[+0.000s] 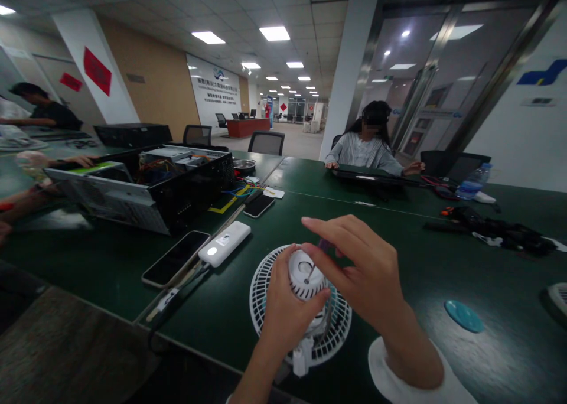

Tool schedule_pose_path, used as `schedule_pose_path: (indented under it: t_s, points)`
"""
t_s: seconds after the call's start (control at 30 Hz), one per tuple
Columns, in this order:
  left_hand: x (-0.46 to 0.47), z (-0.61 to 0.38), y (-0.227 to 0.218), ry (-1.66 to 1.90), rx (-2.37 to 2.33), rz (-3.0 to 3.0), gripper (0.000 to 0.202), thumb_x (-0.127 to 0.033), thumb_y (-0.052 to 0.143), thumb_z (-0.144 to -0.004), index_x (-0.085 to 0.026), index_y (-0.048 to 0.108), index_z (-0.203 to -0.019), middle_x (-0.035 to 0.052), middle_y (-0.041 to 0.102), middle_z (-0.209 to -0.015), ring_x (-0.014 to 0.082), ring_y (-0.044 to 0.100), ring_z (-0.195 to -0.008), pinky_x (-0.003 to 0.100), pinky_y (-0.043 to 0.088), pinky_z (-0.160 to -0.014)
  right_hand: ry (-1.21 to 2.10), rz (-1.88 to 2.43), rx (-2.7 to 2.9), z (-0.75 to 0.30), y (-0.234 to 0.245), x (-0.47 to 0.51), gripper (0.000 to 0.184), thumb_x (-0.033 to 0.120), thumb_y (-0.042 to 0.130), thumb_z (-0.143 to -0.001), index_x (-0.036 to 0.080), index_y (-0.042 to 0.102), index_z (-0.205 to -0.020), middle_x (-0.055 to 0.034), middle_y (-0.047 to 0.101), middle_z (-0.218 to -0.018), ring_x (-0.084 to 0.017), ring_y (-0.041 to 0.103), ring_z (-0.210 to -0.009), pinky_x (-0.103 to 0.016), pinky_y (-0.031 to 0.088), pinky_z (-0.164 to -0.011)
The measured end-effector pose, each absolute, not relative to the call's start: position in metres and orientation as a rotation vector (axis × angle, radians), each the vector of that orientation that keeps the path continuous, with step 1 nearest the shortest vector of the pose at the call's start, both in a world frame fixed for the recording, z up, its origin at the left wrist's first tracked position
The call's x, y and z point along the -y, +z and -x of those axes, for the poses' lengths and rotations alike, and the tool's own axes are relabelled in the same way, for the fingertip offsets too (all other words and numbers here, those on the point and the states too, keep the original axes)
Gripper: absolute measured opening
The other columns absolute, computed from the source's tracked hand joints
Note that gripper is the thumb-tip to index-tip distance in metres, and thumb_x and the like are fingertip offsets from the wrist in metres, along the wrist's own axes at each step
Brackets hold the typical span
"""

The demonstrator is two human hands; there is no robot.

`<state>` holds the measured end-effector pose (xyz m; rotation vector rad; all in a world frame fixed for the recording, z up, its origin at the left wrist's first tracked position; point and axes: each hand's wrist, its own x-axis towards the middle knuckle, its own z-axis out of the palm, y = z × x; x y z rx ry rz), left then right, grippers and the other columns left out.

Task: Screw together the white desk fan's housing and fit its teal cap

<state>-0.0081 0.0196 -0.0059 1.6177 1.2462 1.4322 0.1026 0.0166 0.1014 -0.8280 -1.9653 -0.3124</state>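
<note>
A white round plastic fan hub (305, 274) is held closely by the left hand (287, 315) above its white grille (341, 327) on the dark green bench (420, 315); a thin purple-handled screwdriver (311, 269) is pinched by the right hand (361, 262), and it should be kept straight.

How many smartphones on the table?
2. One smartphone lies beside the white power bank; the other lies farther along, near the colored wires. Others could be hidden behind the computer case.

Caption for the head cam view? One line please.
Left hand grips a white fan's motor housing; right hand holds a small screwdriver to it, above a green table.
</note>
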Motion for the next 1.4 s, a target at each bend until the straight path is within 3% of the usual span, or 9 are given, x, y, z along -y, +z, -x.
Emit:
schedule_pose_path:
  t_s: [0.07,0.23,0.4,0.57,0.77,0.97,1.13,1.3,1.4]
  points:
    - [-0.0196,0.0079,-0.0056,1.434,-1.248,-1.616,0.069,-0.020,0.070,-0.062,-0.021,0.039,-0.123,0.0085,0.050,-0.123,0.0278,0.048,-0.116,0.046,0.035,-0.100,-0.353,0.854,1.931,-0.1020,0.1016,-0.0161,0.021,0.023,0.055,-0.084,0.016,0.063,-0.102,-0.0041,0.062,-0.073,-0.015,0.056,-0.067,-0.029,0.049,-0.061]
    - [-0.0201,0.0082,-0.0044,1.409,-1.264,-1.647,0.068,-0.022,0.070,-0.063,-0.021,0.039,-0.123,0.0081,0.048,-0.126,0.0266,0.046,-0.118,0.044,0.034,-0.102,-0.139,0.782,2.019,-0.1043,0.1019,-0.0138,0.039,0.011,0.043,-0.086,0.017,0.050,-0.124,-0.0051,0.066,-0.094,-0.014,0.060,-0.083,-0.028,0.050,-0.069]
    - [-0.0199,0.0083,-0.0066,1.434,-1.270,-1.621,0.069,-0.023,0.072,-0.062,-0.021,0.040,-0.123,0.0082,0.050,-0.124,0.0275,0.047,-0.117,0.045,0.035,-0.100,-0.360,0.892,1.965,-0.1046,0.1011,-0.0152,0.026,0.024,0.054,-0.085,0.013,0.061,-0.108,-0.0032,0.061,-0.071,-0.015,0.055,-0.066,-0.028,0.047,-0.061]
    - [-0.0185,0.0094,-0.0042,1.418,-1.264,-1.640,0.067,-0.022,0.071,-0.063,-0.022,0.040,-0.122,0.0081,0.049,-0.126,0.0274,0.045,-0.119,0.046,0.033,-0.103,-0.154,0.873,2.006,-0.1067,0.1020,-0.0134,0.040,0.016,0.037,-0.089,0.018,0.048,-0.127,-0.0046,0.065,-0.089,-0.015,0.058,-0.076,-0.029,0.048,-0.064]
    - [-0.0190,0.0092,-0.0036,1.412,-1.236,-1.643,0.068,-0.022,0.070,-0.064,-0.022,0.037,-0.124,0.0077,0.048,-0.126,0.0263,0.045,-0.119,0.044,0.034,-0.102,-0.368,0.907,1.956,-0.1039,0.0990,-0.0184,0.025,0.022,0.053,-0.086,0.012,0.061,-0.107,-0.0031,0.063,-0.071,-0.014,0.057,-0.065,-0.026,0.047,-0.060]
    - [-0.0185,0.0094,-0.0025,1.402,-1.266,-1.646,0.067,-0.022,0.070,-0.064,-0.022,0.039,-0.123,0.0079,0.048,-0.126,0.0270,0.045,-0.118,0.046,0.034,-0.102,-0.185,0.895,1.990,-0.1076,0.1004,-0.0177,0.038,0.011,0.043,-0.085,0.014,0.051,-0.122,-0.0061,0.067,-0.094,-0.013,0.060,-0.071,-0.024,0.047,-0.056]
    - [-0.0189,0.0092,-0.0029,1.402,-1.243,-1.630,0.069,-0.022,0.071,-0.065,-0.022,0.037,-0.125,0.0078,0.047,-0.127,0.0264,0.044,-0.120,0.045,0.033,-0.102,-0.350,0.916,1.938,-0.1052,0.1003,-0.0178,0.022,0.023,0.056,-0.083,0.013,0.062,-0.102,-0.0048,0.065,-0.075,-0.015,0.059,-0.067,-0.027,0.048,-0.060]
    - [-0.0189,0.0093,-0.0039,1.392,-1.264,-1.652,0.067,-0.022,0.070,-0.065,-0.023,0.038,-0.123,0.0068,0.047,-0.126,0.0252,0.044,-0.119,0.044,0.033,-0.103,-0.198,0.862,1.973,-0.1069,0.1021,-0.0160,0.031,0.013,0.044,-0.087,0.014,0.056,-0.116,-0.0080,0.067,-0.095,-0.016,0.061,-0.085,-0.029,0.050,-0.073]
    - [-0.0188,0.0092,-0.0044,1.380,-1.261,-1.655,0.067,-0.023,0.070,-0.065,-0.022,0.037,-0.123,0.0067,0.046,-0.126,0.0247,0.044,-0.118,0.043,0.033,-0.102,-0.247,0.844,1.959,-0.1067,0.1015,-0.0163,0.026,0.014,0.050,-0.086,0.015,0.059,-0.110,-0.0049,0.068,-0.085,-0.014,0.061,-0.076,-0.027,0.050,-0.069]
